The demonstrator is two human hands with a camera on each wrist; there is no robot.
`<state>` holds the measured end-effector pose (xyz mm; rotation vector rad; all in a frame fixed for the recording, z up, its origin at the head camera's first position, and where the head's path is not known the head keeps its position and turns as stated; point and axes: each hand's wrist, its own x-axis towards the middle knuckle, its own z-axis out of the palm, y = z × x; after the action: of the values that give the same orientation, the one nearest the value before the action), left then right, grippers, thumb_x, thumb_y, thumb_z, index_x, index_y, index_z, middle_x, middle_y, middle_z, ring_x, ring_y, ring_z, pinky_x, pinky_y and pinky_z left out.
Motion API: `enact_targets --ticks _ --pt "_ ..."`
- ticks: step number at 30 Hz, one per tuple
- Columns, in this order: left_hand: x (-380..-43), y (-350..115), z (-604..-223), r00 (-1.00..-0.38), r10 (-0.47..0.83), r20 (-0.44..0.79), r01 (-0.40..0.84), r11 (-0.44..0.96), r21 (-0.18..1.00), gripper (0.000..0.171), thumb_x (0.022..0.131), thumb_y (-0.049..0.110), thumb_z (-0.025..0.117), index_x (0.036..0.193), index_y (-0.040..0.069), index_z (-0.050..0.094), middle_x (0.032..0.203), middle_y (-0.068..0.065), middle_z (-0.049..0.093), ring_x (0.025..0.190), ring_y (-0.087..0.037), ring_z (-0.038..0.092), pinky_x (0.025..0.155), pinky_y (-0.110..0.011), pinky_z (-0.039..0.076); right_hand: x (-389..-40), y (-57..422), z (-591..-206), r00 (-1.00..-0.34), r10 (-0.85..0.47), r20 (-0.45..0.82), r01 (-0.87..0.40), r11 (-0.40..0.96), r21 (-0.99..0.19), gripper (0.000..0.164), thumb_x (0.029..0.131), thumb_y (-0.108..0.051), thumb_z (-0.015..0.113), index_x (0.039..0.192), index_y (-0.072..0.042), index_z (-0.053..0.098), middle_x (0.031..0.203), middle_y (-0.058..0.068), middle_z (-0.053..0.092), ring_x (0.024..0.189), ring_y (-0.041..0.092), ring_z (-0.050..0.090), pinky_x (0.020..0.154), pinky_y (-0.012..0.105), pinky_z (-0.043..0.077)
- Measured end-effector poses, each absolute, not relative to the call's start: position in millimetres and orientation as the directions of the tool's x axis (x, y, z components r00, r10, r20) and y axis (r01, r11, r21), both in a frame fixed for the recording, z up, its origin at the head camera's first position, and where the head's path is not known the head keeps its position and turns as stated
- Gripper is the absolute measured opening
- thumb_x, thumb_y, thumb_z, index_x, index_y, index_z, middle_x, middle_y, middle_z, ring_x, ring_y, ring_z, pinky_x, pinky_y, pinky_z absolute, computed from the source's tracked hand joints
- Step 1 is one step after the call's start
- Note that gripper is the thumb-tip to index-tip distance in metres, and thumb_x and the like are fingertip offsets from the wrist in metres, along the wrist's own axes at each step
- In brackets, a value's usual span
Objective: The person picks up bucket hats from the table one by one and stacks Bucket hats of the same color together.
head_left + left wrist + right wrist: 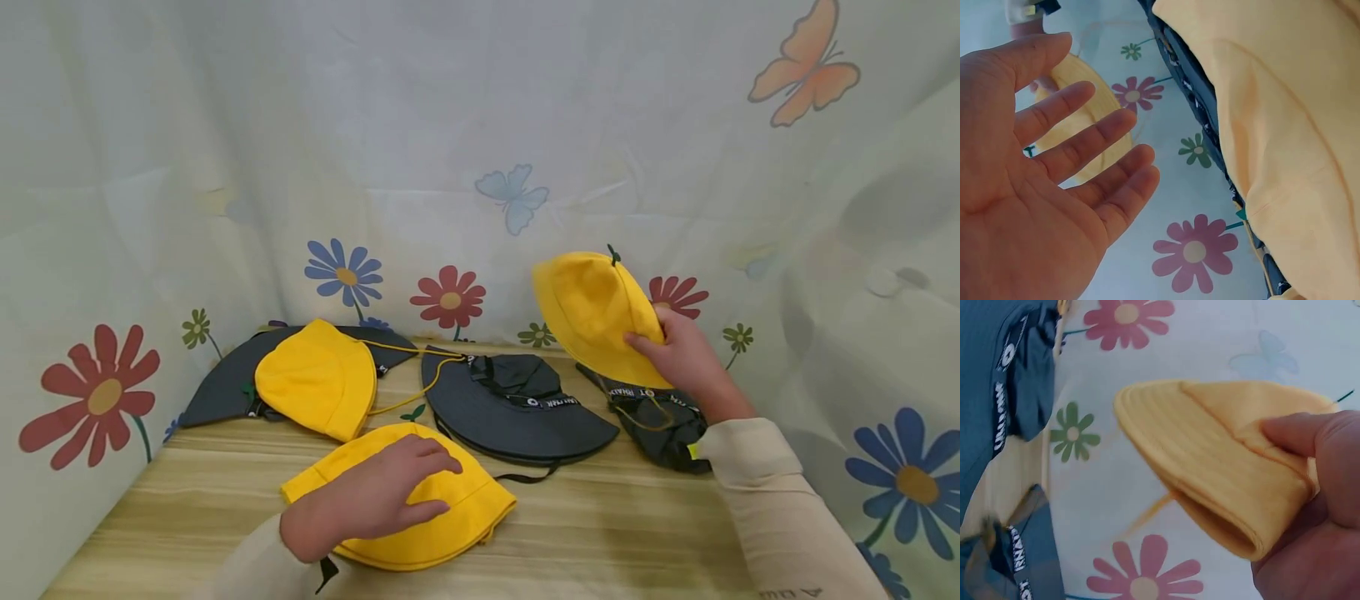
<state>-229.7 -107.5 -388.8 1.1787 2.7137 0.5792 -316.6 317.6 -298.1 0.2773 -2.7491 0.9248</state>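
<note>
Two hands work among several hats on a wooden surface (600,533) hung round with a flowered cloth (480,125).

The right hand (678,350) holds a yellow hat (592,312) up in the air, above and to the right of the middle, well clear of the surface. Its fingers are curled over the brim, with the thumb pressing on the cloth; the right wrist view shows the brim folded double in that grip, thumb (1310,434) on top. A small dark-green loop sticks out at the crown.

The left hand (382,496) rests flat on a second yellow hat (442,517) lying at the near edge. Its fingers are straight and spread, gripping nothing. In the left wrist view the palm (1029,206) is open, fingers apart.

A third yellow hat (318,379) lies further back on the left, on top of a dark hat (221,383), with a yellow cord (408,367) running out of it to the right. A grey wide-brimmed hat (517,408) sits in the middle, a lettered band round its crown. Another dark hat (663,421) lies crumpled at the right, just under the raised one and beside the right sleeve (780,508).
</note>
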Motion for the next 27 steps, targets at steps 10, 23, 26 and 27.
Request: enact_targets --ticks 10,23,26,27 --pt "-256 -102 -359 -0.680 0.710 0.185 0.720 0.596 0.356 0.037 0.098 0.031 0.071 0.131 0.018 0.063 0.131 0.000 0.062 0.121 -0.019 0.057 0.104 -0.041 0.053 -300 307 -278 -0.903 -0.179 0.391 -0.398 0.692 -0.602 0.038 0.100 -0.031 0.068 0.127 -0.005 0.059 0.108 0.016 0.069 0.084 0.012 0.069 0.072 0.022 0.058" --pt "-269 -98 -298 -0.557 0.583 0.592 0.799 0.570 0.190 0.055 0.095 0.025 0.075 0.142 0.008 0.053 0.145 -0.009 0.051 0.133 -0.026 0.048 0.111 -0.043 0.048 -274 292 -254 -0.851 -0.352 0.391 -0.526 0.587 -0.616 0.022 0.099 -0.018 0.070 0.118 -0.009 0.064 0.099 0.004 0.074 0.082 0.016 0.076 0.072 0.028 0.063" --pt "-272 -97 -288 -0.568 0.548 0.614 0.785 0.584 0.205 0.063 0.095 0.025 0.074 0.147 0.006 0.045 0.152 -0.011 0.042 0.137 -0.028 0.041 0.114 -0.044 0.045 -269 288 -251 -0.835 -0.400 0.377 -0.549 0.570 -0.612 0.019 0.098 -0.015 0.070 0.116 -0.011 0.066 0.098 0.003 0.075 0.081 0.018 0.075 0.072 0.029 0.063" --pt "-273 -96 -285 -0.573 0.541 0.615 0.782 0.586 0.213 0.065 0.095 0.025 0.074 0.149 0.005 0.042 0.154 -0.012 0.040 0.139 -0.029 0.040 0.115 -0.044 0.045 -267 286 -250 -0.831 -0.413 0.372 -0.554 0.566 -0.610 0.019 0.097 -0.015 0.071 0.115 -0.011 0.067 0.097 0.003 0.075 0.080 0.019 0.074 0.071 0.030 0.063"
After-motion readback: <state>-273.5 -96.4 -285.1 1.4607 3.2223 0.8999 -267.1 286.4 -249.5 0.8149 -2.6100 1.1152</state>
